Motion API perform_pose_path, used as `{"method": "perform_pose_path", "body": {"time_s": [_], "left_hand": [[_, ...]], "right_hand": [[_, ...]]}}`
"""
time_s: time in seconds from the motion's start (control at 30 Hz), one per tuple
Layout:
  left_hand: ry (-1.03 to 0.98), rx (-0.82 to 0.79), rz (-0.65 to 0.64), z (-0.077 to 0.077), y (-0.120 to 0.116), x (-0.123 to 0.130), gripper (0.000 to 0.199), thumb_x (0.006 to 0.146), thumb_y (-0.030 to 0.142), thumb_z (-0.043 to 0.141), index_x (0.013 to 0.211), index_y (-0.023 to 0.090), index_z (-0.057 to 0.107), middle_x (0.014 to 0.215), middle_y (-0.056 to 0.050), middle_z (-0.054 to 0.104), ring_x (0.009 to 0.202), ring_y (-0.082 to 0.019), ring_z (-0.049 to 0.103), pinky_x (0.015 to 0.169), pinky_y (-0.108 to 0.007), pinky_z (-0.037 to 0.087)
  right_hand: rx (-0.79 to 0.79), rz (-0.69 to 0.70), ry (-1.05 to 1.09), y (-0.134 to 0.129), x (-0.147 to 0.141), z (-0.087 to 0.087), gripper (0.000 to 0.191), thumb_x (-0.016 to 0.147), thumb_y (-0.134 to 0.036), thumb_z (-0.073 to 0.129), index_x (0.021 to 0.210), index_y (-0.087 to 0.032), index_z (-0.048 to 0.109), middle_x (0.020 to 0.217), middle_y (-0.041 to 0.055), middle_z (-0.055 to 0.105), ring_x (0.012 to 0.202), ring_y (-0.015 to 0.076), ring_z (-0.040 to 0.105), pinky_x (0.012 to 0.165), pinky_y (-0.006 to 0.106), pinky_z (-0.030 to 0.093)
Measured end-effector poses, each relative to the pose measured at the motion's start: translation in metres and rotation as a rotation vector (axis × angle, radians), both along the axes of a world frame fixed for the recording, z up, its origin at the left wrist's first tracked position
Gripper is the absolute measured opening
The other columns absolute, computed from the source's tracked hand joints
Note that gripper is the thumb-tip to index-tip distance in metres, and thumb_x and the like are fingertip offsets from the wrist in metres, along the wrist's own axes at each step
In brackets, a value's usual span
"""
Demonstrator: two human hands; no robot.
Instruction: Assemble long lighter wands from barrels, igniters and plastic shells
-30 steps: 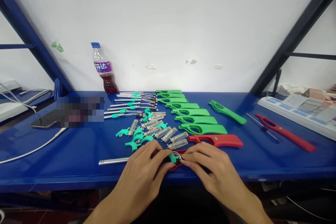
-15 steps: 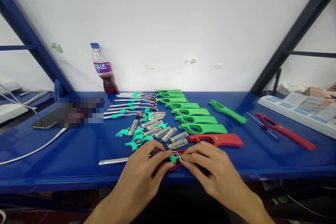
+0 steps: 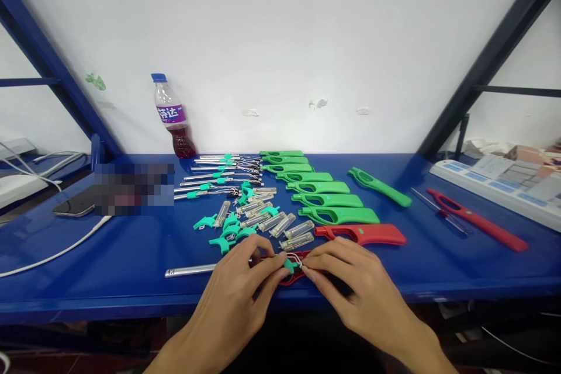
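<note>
A red lighter shell half point(image 3: 289, 280) lies near the table's front edge, partly hidden under both hands. In it sit a green trigger point(image 3: 290, 265) and looped white wires point(image 3: 296, 257). My left hand point(image 3: 241, 286) is closed, thumb and forefinger pinching at the trigger. The fingertips of my right hand point(image 3: 355, 280) pinch the wires at the shell's right part. From behind my left hand a silver metal tube point(image 3: 190, 270) sticks out to the left. Beyond the hands lie several clear fuel tanks point(image 3: 298, 241) and loose green triggers point(image 3: 221, 243).
Green lighter shells point(image 3: 339, 214) and a red shell point(image 3: 363, 234) lie in a column. Tube assemblies with wires point(image 3: 205, 178) are at the back left. Rightward are a screwdriver point(image 3: 453, 223), another red shell point(image 3: 486, 225) and a power strip point(image 3: 495, 190). A drink bottle point(image 3: 173, 117) stands by the wall.
My left fingertips have shifted slightly at the green trigger, and a little more of the red shell shows beside them. My right hand is almost still.
</note>
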State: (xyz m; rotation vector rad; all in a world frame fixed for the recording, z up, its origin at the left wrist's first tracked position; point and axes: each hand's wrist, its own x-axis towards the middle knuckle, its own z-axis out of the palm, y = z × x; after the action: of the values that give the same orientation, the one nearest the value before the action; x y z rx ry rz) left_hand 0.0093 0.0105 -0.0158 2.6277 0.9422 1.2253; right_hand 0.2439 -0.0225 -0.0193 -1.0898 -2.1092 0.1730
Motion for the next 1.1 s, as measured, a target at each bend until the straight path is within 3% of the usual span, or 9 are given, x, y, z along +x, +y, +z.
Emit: {"method": "perform_pose_path", "body": {"time_s": [0.23,0.47,0.6,0.73,0.87,0.97,1.1], "left_hand": [[0.006,0.012,-0.008,-0.001,-0.001,-0.001,0.02,0.105,0.016,0.06,0.119,0.019,0.073,0.1,-0.006,0.064,0.079,-0.015,0.062,0.067,-0.028,0.055],[0.061,0.034,0.016,-0.002,-0.003,-0.001,0.023,0.104,0.011,0.059,0.122,0.019,0.07,0.102,-0.007,0.063,0.086,-0.019,0.06,0.072,-0.034,0.055],[0.131,0.016,0.023,0.007,-0.003,-0.002,0.023,0.106,0.013,0.054,0.121,0.021,0.069,0.109,-0.008,0.063,0.091,-0.02,0.063,0.076,-0.035,0.057],[0.253,0.082,0.086,0.038,0.01,-0.011,0.033,0.107,0.016,0.048,0.132,0.025,0.066,0.116,-0.008,0.066,0.101,-0.024,0.067,0.081,-0.037,0.058],[0.335,0.103,0.214,0.067,0.031,-0.035,0.031,0.108,0.028,0.047,0.125,0.027,0.072,0.113,-0.007,0.071,0.098,-0.025,0.07,0.073,-0.034,0.055],[0.318,0.006,0.298,0.072,0.042,-0.056,0.034,0.108,0.038,0.047,0.12,0.028,0.077,0.112,-0.007,0.073,0.098,-0.026,0.072,0.078,-0.036,0.055],[0.354,-0.211,0.304,0.069,0.048,-0.068,0.033,0.103,0.045,0.052,0.11,0.029,0.08,0.107,-0.006,0.075,0.101,-0.028,0.071,0.086,-0.04,0.053]], "right_hand": [[0.002,-0.012,-0.01,0.0,0.0,0.001,0.013,0.109,-0.024,0.058,0.107,-0.026,0.071,0.103,0.0017,0.076,0.093,0.0199,0.068,0.09,0.037,0.051],[0.023,-0.016,0.005,0.0,0.0,0.0,0.011,0.107,-0.022,0.061,0.108,-0.028,0.071,0.102,-0.0023,0.077,0.09,0.0173,0.07,0.09,0.035,0.051],[0.103,-0.031,0.097,0.0,0.001,0.002,0.011,0.106,-0.018,0.063,0.106,-0.026,0.071,0.101,-0.0027,0.077,0.091,0.014,0.071,0.089,0.03,0.053],[0.188,-0.079,0.016,0.011,0.005,0.035,0.011,0.107,-0.023,0.061,0.104,-0.024,0.072,0.099,0.0012,0.078,0.089,0.0173,0.072,0.085,0.033,0.054],[0.124,-0.13,-0.24,0.03,0.015,0.081,0.019,0.109,-0.039,0.06,0.114,-0.028,0.074,0.111,0.003,0.08,0.101,0.0243,0.074,0.093,0.042,0.054],[0.047,-0.117,-0.339,0.037,0.028,0.097,0.027,0.108,-0.047,0.059,0.125,-0.031,0.073,0.122,0.0014,0.079,0.106,0.0264,0.075,0.089,0.042,0.057],[0.018,-0.116,-0.282,0.036,0.038,0.1,0.028,0.107,-0.046,0.061,0.127,-0.032,0.074,0.121,0.0007,0.08,0.098,0.024,0.078,0.079,0.037,0.059]]}}
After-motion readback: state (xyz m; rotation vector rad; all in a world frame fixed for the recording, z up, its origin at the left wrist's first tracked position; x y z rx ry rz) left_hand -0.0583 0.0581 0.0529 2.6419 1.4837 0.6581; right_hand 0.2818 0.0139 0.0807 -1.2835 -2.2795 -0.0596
